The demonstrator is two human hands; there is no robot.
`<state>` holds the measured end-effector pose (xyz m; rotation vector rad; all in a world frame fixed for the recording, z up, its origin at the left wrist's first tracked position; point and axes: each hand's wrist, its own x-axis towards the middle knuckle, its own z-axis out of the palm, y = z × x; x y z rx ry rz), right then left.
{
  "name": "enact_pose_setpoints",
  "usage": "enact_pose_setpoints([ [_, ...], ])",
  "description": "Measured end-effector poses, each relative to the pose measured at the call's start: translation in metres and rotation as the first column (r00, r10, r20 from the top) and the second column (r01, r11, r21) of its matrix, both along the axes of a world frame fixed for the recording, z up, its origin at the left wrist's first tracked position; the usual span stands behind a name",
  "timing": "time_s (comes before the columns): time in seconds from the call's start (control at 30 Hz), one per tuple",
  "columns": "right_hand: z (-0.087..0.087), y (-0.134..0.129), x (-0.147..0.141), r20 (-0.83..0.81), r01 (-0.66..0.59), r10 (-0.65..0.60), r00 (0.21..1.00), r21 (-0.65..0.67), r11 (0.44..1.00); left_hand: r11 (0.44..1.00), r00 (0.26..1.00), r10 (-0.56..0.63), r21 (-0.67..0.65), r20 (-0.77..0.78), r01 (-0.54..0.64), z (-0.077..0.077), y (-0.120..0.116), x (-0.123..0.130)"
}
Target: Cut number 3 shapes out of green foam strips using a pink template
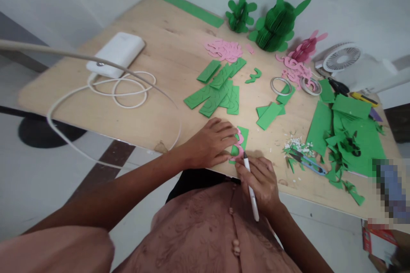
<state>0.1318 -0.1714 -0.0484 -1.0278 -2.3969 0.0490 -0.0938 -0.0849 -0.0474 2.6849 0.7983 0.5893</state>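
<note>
My left hand [208,143] lies with its fingers stretched out, their tips pressing a pink curved paper cutout [239,137] onto a small green paper piece [243,132] near the table's front edge. In my right hand [261,181] is a white pen [251,187], its dark tip down beside the cutout's right side. My left fingers hide part of the cutout. Just beyond lie several green strips [211,98] with curved outlines drawn on them, and plainer green pieces [270,115]. A cut green curved shape [254,76] rests farther back.
Pink cutouts [224,50] are heaped behind the strips. Green paper rabbit-like figures [275,25] stand at the back, near tape rolls [281,86] and a white fan [342,57]. Blue snips [309,164] lie among scraps at right. A white power bank [120,53] and cable occupy the left.
</note>
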Motion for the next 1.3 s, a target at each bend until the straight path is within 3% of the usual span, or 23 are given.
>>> enact_pose_setpoints([
  [0.47,0.0026,0.0008,0.0,0.048,-0.022,0.024,0.999,-0.025,0.999,1.0,0.999,0.008,-0.016,0.037,-0.007,-0.0011,0.0006,0.0002],
  [1.3,0.0066,0.0019,-0.0047,-0.006,-0.017,0.017,1.0,-0.02,1.0,0.999,0.999,0.032,-0.044,0.04,-0.03,0.0027,-0.0048,0.0029],
])
